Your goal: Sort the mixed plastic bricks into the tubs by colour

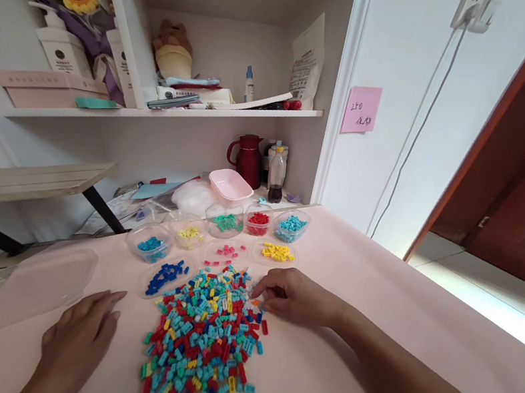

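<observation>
Picking, apparently, at edge of mixed toy-brick pile (206, 342) with right hand (293, 295) curled narrow, hold unclear, left hand (78, 333) loosely spread, next calling for precise fingertip pinch.

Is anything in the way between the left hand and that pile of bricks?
Nothing visible: a strip of pink tabletop lies between the left hand and the brick pile. The right hand is at the pile's upper right edge.
</observation>
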{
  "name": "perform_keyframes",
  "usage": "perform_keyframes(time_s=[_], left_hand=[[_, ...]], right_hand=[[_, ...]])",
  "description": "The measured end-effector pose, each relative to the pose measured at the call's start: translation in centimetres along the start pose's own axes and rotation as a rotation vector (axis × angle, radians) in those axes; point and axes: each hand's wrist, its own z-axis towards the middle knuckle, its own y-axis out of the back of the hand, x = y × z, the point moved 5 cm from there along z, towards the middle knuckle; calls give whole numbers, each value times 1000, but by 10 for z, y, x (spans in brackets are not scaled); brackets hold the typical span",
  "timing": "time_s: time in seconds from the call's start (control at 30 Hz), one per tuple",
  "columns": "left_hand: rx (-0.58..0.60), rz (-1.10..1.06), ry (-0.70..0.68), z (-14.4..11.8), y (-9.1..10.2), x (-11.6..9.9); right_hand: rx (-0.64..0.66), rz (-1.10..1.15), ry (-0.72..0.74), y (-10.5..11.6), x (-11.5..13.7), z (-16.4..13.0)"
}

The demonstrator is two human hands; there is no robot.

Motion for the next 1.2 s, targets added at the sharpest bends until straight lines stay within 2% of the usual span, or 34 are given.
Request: perform_keyframes(time_s=[0.1, 0.4, 0.6, 0.87, 0.97, 1.2], left_hand=[[-4, 5, 4, -1, 1, -1], [29, 9, 36, 0, 4, -5], [57, 24, 32, 0, 2, -5], [50, 40, 15, 0, 0, -4], [53, 47, 13, 0, -2, -3], [77, 33, 29, -2, 1, -6]], right_hand=[[-19, 2, 53, 0, 5, -1], [42, -16, 116, -12, 9, -1], [10, -126, 130, -13, 14, 0], [-29, -151, 171, -20, 11, 3], [-67, -121, 153, -20, 10, 5], [-129, 117, 9, -14, 3, 6]])
